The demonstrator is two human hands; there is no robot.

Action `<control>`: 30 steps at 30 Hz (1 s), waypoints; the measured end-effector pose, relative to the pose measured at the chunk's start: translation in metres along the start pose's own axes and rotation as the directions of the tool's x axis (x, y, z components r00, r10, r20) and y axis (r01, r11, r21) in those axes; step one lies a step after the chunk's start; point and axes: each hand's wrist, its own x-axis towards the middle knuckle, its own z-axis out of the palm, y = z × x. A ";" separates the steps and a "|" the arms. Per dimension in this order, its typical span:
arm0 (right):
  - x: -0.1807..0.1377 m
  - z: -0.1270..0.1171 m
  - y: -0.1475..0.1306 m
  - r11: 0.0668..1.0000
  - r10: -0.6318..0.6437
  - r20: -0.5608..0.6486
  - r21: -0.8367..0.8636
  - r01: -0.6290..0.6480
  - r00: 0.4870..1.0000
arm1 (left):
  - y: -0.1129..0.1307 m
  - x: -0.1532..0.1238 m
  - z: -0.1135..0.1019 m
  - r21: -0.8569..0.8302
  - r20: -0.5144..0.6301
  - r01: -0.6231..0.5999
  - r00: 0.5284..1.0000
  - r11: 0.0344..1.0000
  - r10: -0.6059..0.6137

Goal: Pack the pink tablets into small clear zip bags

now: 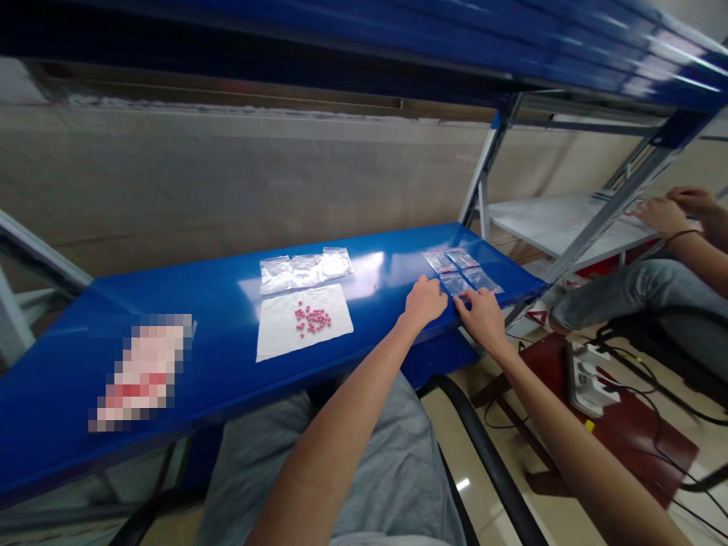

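Note:
Several small clear zip bags (453,283) with reddish bits lie together at the right end of the blue table. My left hand (425,302) is closed at the near left corner of the front-left bag, its fingers curled and their tips partly hidden. Beside it, my right hand (483,317) touches the near edges of the front bags, thumb and fingers apart. To the left, many small pink-red pieces (312,320) are scattered over a white cloth or sheet (278,334). Behind that sheet lies a row of clear plastic bags (307,269).
A pixelated pinkish item (145,371) rests on the left of the blue table (227,303). A blue shelf (364,45) hangs overhead. At right are metal posts (611,201), another person's hands (671,212) over a white table (540,216), and a power strip (585,379) on a brown stool (642,447).

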 end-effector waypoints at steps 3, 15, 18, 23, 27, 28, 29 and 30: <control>-0.006 0.002 -0.004 0.999 -0.026 0.017 0.046 0.025 1.000 | 0.000 0.002 0.001 0.013 -0.006 0.044 0.999 0.999 -0.044; -0.018 -0.003 -0.005 0.991 0.032 -0.113 0.136 -0.016 0.993 | 0.009 0.011 0.005 0.117 -0.065 0.106 0.993 0.987 -0.099; -0.022 -0.003 0.008 0.994 0.052 -0.130 0.103 -0.039 0.990 | 0.003 0.011 0.006 0.108 -0.070 0.099 0.993 0.989 -0.092; -0.026 -0.002 0.009 0.991 -0.015 -0.090 0.133 0.027 0.996 | -0.005 0.010 0.009 -0.050 -0.126 0.112 0.985 0.992 -0.118; -0.025 -0.004 -0.007 0.981 -0.026 -0.059 0.189 0.037 0.998 | -0.007 0.010 0.002 -0.222 -0.137 0.183 0.967 0.958 -0.217; -0.025 -0.005 -0.013 0.980 -0.030 -0.042 0.197 0.038 0.999 | -0.008 0.009 -0.002 -0.241 -0.138 0.198 0.962 0.950 -0.236; -0.026 -0.006 -0.018 0.979 -0.035 -0.022 0.200 0.039 0.999 | -0.010 0.007 -0.006 -0.256 -0.143 0.209 0.958 0.944 -0.250; -0.025 -0.007 -0.025 0.978 -0.042 0.001 0.204 0.041 0.999 | -0.013 0.004 -0.012 -0.277 -0.150 0.215 0.953 0.936 -0.263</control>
